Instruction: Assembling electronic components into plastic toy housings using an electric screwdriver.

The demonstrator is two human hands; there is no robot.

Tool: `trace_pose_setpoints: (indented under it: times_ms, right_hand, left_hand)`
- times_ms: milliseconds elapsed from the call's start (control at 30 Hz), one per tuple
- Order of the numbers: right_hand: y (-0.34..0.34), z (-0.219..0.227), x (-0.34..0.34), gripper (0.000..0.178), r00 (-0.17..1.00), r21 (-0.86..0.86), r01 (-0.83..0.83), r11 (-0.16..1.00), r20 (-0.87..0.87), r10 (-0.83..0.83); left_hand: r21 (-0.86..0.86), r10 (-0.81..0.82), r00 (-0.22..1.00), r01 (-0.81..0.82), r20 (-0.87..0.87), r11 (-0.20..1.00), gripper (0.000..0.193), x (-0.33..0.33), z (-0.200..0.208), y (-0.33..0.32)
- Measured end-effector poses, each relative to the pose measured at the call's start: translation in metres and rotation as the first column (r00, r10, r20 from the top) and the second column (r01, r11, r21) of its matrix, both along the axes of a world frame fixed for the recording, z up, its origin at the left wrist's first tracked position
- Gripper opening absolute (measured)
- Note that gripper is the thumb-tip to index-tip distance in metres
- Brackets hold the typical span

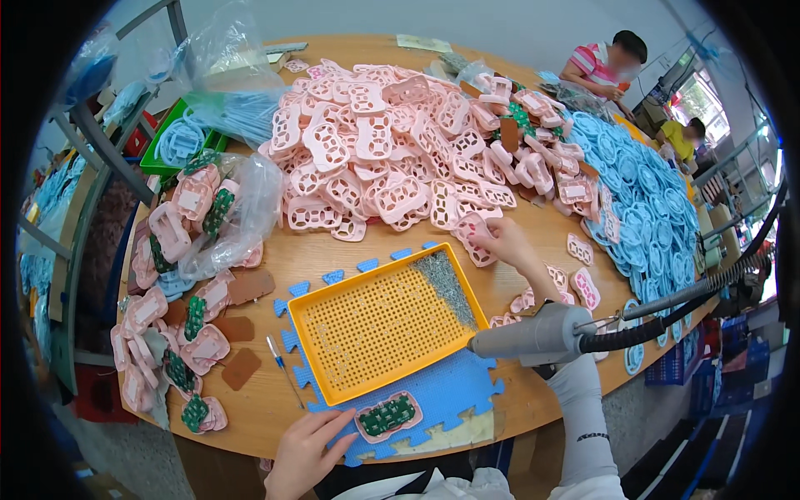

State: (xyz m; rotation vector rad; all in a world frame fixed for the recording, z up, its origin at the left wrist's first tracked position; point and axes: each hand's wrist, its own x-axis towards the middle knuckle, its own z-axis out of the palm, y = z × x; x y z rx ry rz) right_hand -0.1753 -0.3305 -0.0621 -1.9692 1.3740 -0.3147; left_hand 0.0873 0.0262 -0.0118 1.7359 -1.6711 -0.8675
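My left hand rests at the table's near edge, fingers stretched and apart. Its fingertips are at the left end of a pink plastic shell that has a green circuit board inside. My right hand reaches to the front of the big heap and pinches a pink cutout cover between thumb and fingers. A yellow perforated tray lies between my hands, with small metal screws gathered at its far right end. Above my right forearm hangs a grey electric screwdriver.
Pink covers are heaped at the back, blue plastic parts at the right. Shells with boards crowd the left. A blue foam mat lies under the tray, a thin screwdriver beside it. Other people sit far right.
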Motion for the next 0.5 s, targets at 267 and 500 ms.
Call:
trace_pose_setpoints:
  times_ms: [267,500]
  right_hand:
    - [-0.002,-0.007,-0.001,0.031,0.999,-0.025,0.039,0.999,-0.027,-0.040]
    - [0.009,-0.008,-0.007,0.023,0.961,-0.165,0.066,0.984,0.277,-0.018]
  left_hand:
    - [-0.029,-0.035,0.999,0.034,-0.021,0.999,0.031,-0.006,-0.003,0.006]
    - [-0.039,-0.025,1.000,0.025,-0.012,0.999,0.031,-0.004,0.006,0.022]
